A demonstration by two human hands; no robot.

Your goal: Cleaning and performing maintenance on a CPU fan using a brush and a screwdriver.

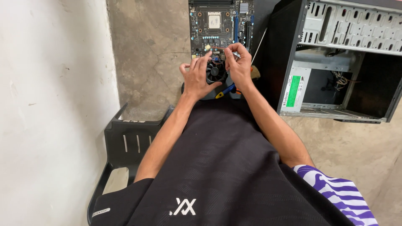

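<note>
PC case [335, 62] lies open on its side, right of the motherboard [217, 23]; black chair [125, 142] sits below-left of it. Fan [216, 72] rests at the motherboard's near edge. Left hand [197, 77] grips the fan's left side, fingers spread; right hand [239, 62] pinches something small above it, cannot tell what.

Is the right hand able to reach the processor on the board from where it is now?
Probably yes. The right hand is at the fan, and the processor lies uncovered farther up the board, with nothing between them.
</note>
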